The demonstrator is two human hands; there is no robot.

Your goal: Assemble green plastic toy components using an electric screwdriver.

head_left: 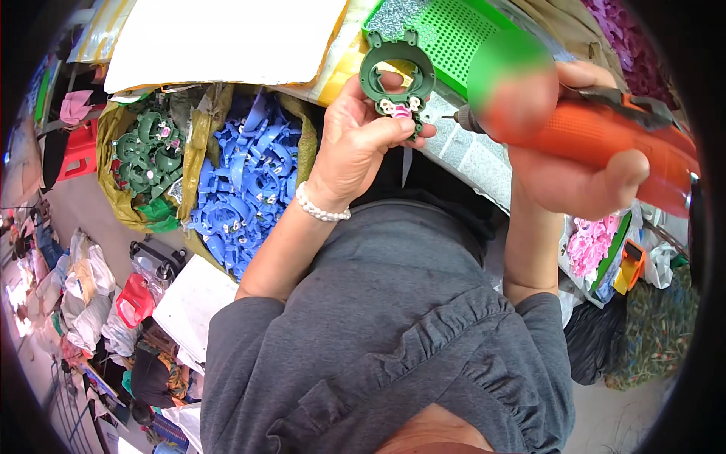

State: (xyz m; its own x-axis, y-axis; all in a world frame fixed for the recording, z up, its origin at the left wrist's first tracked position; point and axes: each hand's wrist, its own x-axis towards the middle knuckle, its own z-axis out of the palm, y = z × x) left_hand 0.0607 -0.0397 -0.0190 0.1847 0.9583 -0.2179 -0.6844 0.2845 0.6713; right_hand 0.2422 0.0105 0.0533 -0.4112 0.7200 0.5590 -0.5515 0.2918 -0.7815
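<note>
In my left hand (361, 140) is a dark green ring-shaped plastic part (414, 59), held upright by its lower end with thumb and fingers. Small white and pink pieces (401, 110) sit at the base of the ring, close to my thumb. My right hand (563, 178) grips an orange power screwdriver (605, 136) lying sideways. Its thin bit (449, 117) points left at the green part's lower end, with a small gap between them. A blurred patch covers the front of the tool and some of my fingers.
A green perforated basket (454, 45) with small screws (395, 17) stands at the back. To the left, sacks hold blue plastic parts (253, 166) and green plastic parts (150, 151). Pink parts (592, 244) lie at right. A white board (219, 41) rests at the back left.
</note>
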